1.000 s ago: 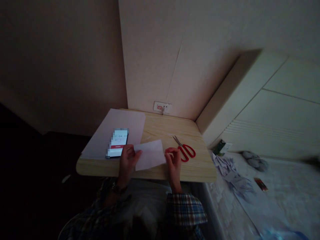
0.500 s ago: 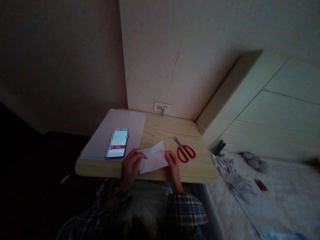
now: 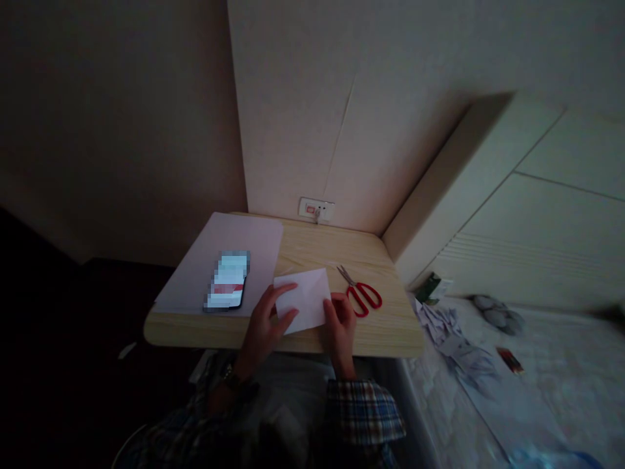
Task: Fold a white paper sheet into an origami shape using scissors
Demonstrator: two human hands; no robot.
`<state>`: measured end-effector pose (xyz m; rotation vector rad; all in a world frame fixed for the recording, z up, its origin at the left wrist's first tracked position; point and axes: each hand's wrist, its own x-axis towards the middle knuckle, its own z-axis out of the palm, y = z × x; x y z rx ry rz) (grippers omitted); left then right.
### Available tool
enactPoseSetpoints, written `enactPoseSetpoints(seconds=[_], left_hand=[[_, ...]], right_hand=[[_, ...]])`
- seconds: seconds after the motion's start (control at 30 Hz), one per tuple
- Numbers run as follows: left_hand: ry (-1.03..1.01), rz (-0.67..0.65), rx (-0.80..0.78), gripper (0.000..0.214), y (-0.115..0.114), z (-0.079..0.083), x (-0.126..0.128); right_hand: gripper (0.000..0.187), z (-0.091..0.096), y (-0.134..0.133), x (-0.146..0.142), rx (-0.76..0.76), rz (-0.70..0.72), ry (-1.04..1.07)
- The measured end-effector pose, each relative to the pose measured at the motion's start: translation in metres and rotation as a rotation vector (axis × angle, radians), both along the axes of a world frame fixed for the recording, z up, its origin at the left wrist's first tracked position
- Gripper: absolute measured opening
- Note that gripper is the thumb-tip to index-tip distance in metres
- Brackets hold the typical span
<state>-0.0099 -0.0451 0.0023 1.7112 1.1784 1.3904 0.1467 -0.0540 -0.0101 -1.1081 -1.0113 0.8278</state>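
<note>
A small white sheet of folded paper (image 3: 308,302), with faint crease lines, is between my two hands near the table's front edge. My left hand (image 3: 267,319) grips its left side, thumb and forefinger lying over the top face. At the right edge, my right hand (image 3: 340,320) pinches the paper between thumb and curled fingers. Scissors with red handles (image 3: 362,298) lie on the table just beyond my right hand, blades pointing away to the upper left. Any fingers under the paper are hidden.
The wooden table (image 3: 336,244) stands against the wall below a socket (image 3: 316,210). On its left lies a stack of white paper (image 3: 195,273) with a phone (image 3: 228,280) on top. To the right, a bed (image 3: 566,358) holds crumpled paper scraps (image 3: 456,339).
The paper has turned and now lies flatter, with a squarer outline. My left hand has shifted slightly right, its thumb and forefinger now spread over the sheet.
</note>
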Motion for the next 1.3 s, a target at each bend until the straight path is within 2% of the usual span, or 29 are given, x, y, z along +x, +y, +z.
enactPoseSetpoints(seconds=[0.5,0.87,1.1,1.3], left_hand=[[0.083,-0.032,-0.05,0.026,-0.0004,-0.0057,0.0033],[0.104,-0.013,-0.06,0.025,-0.0026,0.0002,0.0068],[0.12,-0.008,-0.046,0.02,-0.0023,0.0003,0.0065],[0.15,-0.001,-0.017,0.018,-0.0034,0.0033,0.005]], right_hand=[[0.012,0.0011,-0.0028,-0.0025,-0.011,0.095,-0.171],[0.011,0.0002,-0.0009,-0.0013,-0.071,0.091,-0.228],[0.012,0.0058,-0.0035,-0.0042,-0.016,0.131,-0.257],[0.01,0.0073,-0.0046,-0.0034,0.076,0.095,-0.304]])
